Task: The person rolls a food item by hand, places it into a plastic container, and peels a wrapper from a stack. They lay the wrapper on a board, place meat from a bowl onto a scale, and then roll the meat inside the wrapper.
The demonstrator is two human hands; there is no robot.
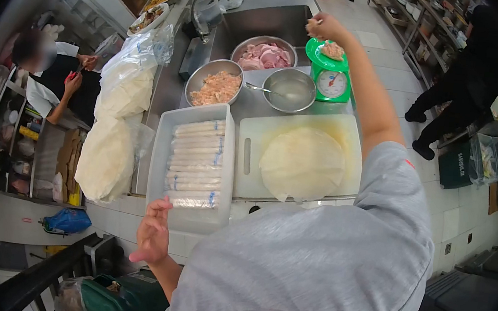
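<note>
My right hand (325,28) reaches out over the green kitchen scale (332,76), fingers pinched on a bit of shredded filling above the small heap (333,50) on the scale's pan. My left hand (153,233) hangs open and empty near the front edge of the white tray (163,146) of wrapped rolls (196,162). A round thin wrapper (302,161) lies flat on the white cutting board (349,136). A steel bowl of shredded filling (215,87) stands behind the tray.
A steel bowl with liquid and a spoon (290,89) and a bowl of raw meat (265,54) stand by the sink (264,25). Bagged wrapper stacks (113,134) lie left. One person (55,81) works at left, another stands (465,88) at right.
</note>
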